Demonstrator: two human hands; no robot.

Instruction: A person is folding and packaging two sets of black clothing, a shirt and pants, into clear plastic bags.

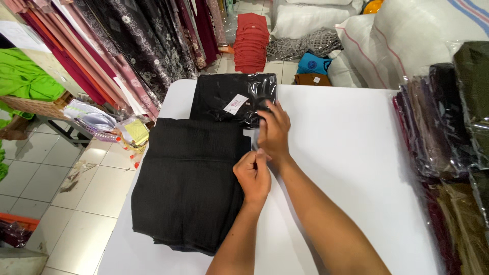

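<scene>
On the white surface [346, 153] a folded black cloth [188, 178] lies in a stack, with a bagged black garment [229, 97] just beyond it. The left hand [253, 175] pinches a clear plastic strip [254, 137] at the cloth's right edge, fingers closed on it. The right hand [274, 130] rests fingers loosely spread at the bag's near corner. To do this well, judging from the grip, keep the film taut and pull evenly so it does not tear
</scene>
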